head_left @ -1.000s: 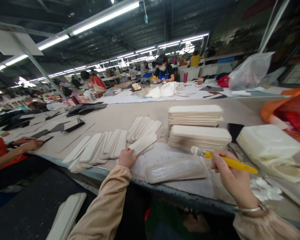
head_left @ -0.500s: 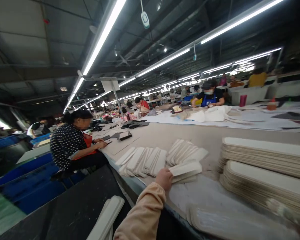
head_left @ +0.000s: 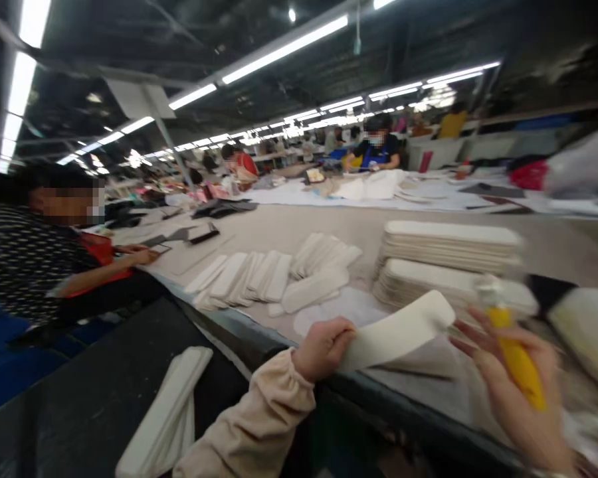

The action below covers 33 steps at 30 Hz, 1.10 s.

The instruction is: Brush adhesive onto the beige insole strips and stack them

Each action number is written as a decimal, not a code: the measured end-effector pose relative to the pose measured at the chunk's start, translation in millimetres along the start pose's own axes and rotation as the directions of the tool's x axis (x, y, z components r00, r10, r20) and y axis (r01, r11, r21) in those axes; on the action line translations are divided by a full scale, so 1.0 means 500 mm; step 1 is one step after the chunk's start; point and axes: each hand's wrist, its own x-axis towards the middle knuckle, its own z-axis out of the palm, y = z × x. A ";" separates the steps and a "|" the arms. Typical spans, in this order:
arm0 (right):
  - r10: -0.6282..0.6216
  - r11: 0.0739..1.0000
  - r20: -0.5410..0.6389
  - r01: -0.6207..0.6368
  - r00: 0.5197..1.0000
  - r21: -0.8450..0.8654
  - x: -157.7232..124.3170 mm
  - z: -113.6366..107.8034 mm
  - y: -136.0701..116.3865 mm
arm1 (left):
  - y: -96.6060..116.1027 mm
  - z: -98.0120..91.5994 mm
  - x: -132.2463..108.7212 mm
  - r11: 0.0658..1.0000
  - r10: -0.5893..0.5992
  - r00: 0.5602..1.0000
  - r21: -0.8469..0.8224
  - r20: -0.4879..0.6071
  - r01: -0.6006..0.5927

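My left hand (head_left: 326, 346) pinches the near end of a cream strip with rounded corners (head_left: 401, 332), holding it tilted over the table's front edge. The strip's far end comes close to the fingertips of my right hand (head_left: 521, 382); whether they touch is unclear. In my right hand lies a yellow-handled tool (head_left: 521, 365) whose pale, shiny head is blurred. More strips like it lie fanned out in overlapping rows (head_left: 252, 275) beyond my left hand. Two neat stacks of longer cream strips (head_left: 451, 232) stand behind the held one.
A black surface (head_left: 80, 398) at lower left bears a few loose strips (head_left: 167, 411). At the left a co-worker in a spotted top (head_left: 20, 259) handles dark pieces. Another person in a blue apron (head_left: 376, 156) works across the table. A pale panel (head_left: 588, 325) lies at the right.
My left hand has drawn a strip off the pile, toward me and to the right. My right hand has come into clear view with the yellow-handled tool. The view has turned and dipped.
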 end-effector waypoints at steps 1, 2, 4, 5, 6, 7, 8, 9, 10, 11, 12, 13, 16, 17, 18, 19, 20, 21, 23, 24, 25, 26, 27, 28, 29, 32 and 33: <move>0.036 0.990 0.094 -0.048 0.995 0.130 -0.012 -0.011 0.014 | 0.009 0.021 -0.011 0.999 -0.019 0.999 -0.031 0.037 0.020; 0.069 0.972 0.158 -0.102 0.985 0.213 -0.021 -0.019 0.025 | 0.013 0.042 -0.022 0.997 -0.040 0.997 -0.060 0.064 0.044; 0.137 0.967 0.208 -0.177 0.968 0.184 -0.035 -0.023 0.039 | 0.016 0.077 -0.043 0.990 -0.077 0.992 -0.109 0.104 0.088; 0.158 0.978 0.179 -0.179 0.971 0.111 -0.038 -0.021 0.043 | 0.015 0.091 -0.053 0.985 -0.094 0.989 -0.134 0.119 0.109; 0.161 0.986 0.127 -0.164 0.979 0.018 -0.040 -0.020 0.046 | 0.013 0.101 -0.061 0.978 -0.113 0.985 -0.160 0.132 0.133; 0.145 0.987 0.063 -0.140 0.987 -0.073 -0.041 -0.018 0.048 | 0.009 0.106 -0.066 0.967 -0.136 0.980 -0.193 0.145 0.163; 0.117 0.982 0.001 -0.115 0.993 -0.152 -0.040 -0.016 0.052 | 0.003 0.106 -0.068 0.949 -0.167 0.973 -0.241 0.157 0.202; 0.089 0.972 -0.048 -0.097 0.995 -0.212 -0.038 -0.014 0.055 | -0.004 0.102 -0.067 0.920 -0.200 0.964 -0.306 0.175 0.246; 0.069 0.962 -0.082 -0.088 0.994 -0.258 -0.035 -0.013 0.060 | -0.014 0.094 -0.063 0.878 -0.229 0.953 -0.380 0.199 0.290; 0.052 0.952 -0.104 -0.081 0.993 -0.295 -0.032 -0.011 0.065 | -0.024 0.083 -0.056 0.829 -0.250 0.942 -0.453 0.225 0.328; 0.032 0.943 -0.115 -0.068 0.993 -0.326 -0.029 -0.008 0.070 | -0.036 0.070 -0.046 0.779 -0.265 0.932 -0.515 0.247 0.358; 0.010 0.935 -0.115 -0.050 0.993 -0.352 -0.027 -0.005 0.074 | -0.048 0.057 -0.035 0.736 -0.280 0.924 -0.560 0.261 0.381; -0.060 0.914 -0.055 0.032 0.997 -0.404 -0.024 0.010 0.082 | -0.088 0.023 0.005 0.683 -0.357 0.899 -0.586 0.254 0.437; -0.071 0.908 -0.034 0.050 0.997 -0.417 -0.024 0.016 0.083 | -0.100 0.015 0.017 0.686 -0.382 0.892 -0.572 0.244 0.450; -0.068 0.902 -0.023 0.051 0.997 -0.428 -0.024 0.022 0.082 | -0.111 0.009 0.027 0.701 -0.401 0.889 -0.550 0.222 0.453; -0.058 0.902 -0.029 0.040 0.998 -0.431 -0.023 0.028 0.080 | -0.120 0.003 0.035 0.728 -0.415 0.892 -0.521 0.182 0.445; -0.043 0.909 -0.048 0.019 0.998 -0.416 -0.022 0.034 0.077 | -0.128 -0.001 0.039 0.759 -0.423 0.897 -0.491 0.126 0.427; -0.024 0.924 -0.078 -0.008 0.997 -0.381 -0.019 0.040 0.074 | -0.133 -0.005 0.040 0.789 -0.427 0.902 -0.460 0.065 0.407; 0.016 0.963 -0.135 -0.051 0.991 -0.266 -0.011 0.050 0.066 | -0.138 -0.009 0.037 0.832 -0.419 0.908 -0.410 -0.022 0.374; 0.031 0.977 -0.154 -0.062 0.988 -0.204 -0.006 0.055 0.062 | -0.139 -0.010 0.033 0.846 -0.405 0.914 -0.389 -0.026 0.364; 0.044 0.986 -0.165 -0.069 0.985 -0.151 -0.002 0.060 0.059 | -0.139 -0.010 0.029 0.861 -0.383 0.924 -0.365 -0.008 0.354; 0.053 0.991 -0.172 -0.073 0.984 -0.114 0.003 0.065 0.058 | -0.139 -0.009 0.026 0.877 -0.360 0.933 -0.335 0.016 0.344; 0.056 0.993 -0.179 -0.074 0.982 -0.092 0.006 0.071 0.057 | -0.139 -0.008 0.023 0.894 -0.343 0.939 -0.296 0.029 0.336; 0.055 0.994 -0.184 -0.070 0.981 -0.081 0.008 0.077 0.058 | -0.141 -0.007 0.023 0.909 -0.340 0.940 -0.250 0.021 0.334; 0.050 0.995 -0.186 -0.064 0.981 -0.074 0.010 0.083 0.061 | -0.144 -0.007 0.023 0.918 -0.352 0.936 -0.196 -0.004 0.345; 0.025 0.997 -0.180 -0.038 0.983 -0.072 0.009 0.097 0.073 | -0.157 -0.009 0.026 0.909 -0.417 0.904 -0.037 -0.093 0.415; 0.015 0.996 -0.177 -0.030 0.984 -0.084 0.007 0.100 0.078 | -0.162 -0.010 0.027 0.903 -0.427 0.899 0.004 -0.095 0.429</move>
